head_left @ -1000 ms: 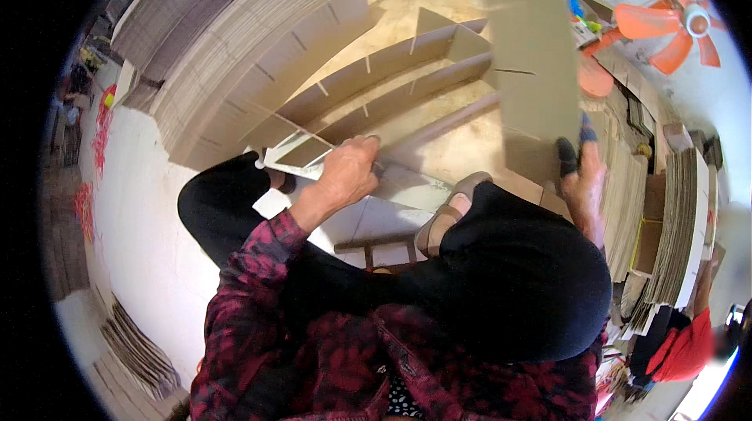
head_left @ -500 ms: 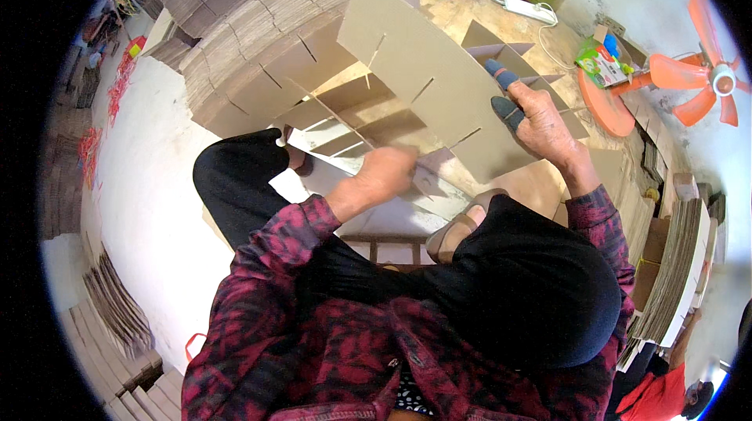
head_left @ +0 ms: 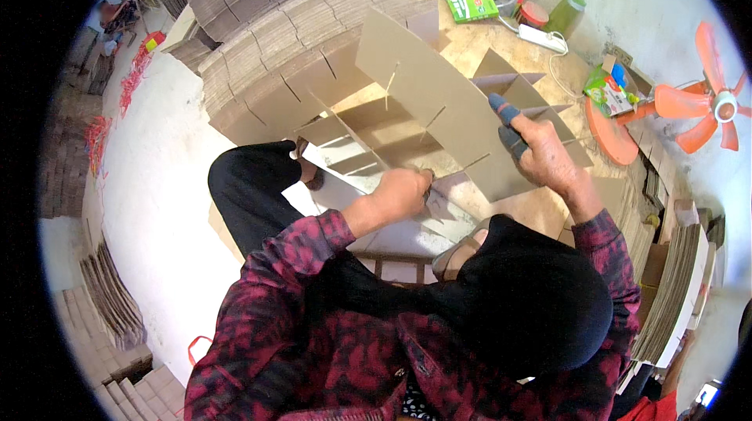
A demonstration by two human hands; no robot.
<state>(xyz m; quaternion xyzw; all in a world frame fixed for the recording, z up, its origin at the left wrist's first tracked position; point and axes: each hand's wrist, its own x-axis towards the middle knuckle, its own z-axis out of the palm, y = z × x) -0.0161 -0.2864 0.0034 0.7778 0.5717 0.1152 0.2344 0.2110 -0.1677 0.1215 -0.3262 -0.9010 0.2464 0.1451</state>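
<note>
Now the slotted panel [head_left: 450, 104], swung leftward, slants over upright strips [head_left: 377, 117], seemingly nearer alignment; my right hand [head_left: 544, 155] grips its edge, left hand [head_left: 401, 192] curled, hold unclear.

A slotted tan strip [head_left: 427, 92] slants over crossed cardboard dividers [head_left: 370, 119].

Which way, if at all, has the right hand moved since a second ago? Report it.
Yes: the right hand moved left and up, judged against the fan's orange base, from below it to its left.
</note>
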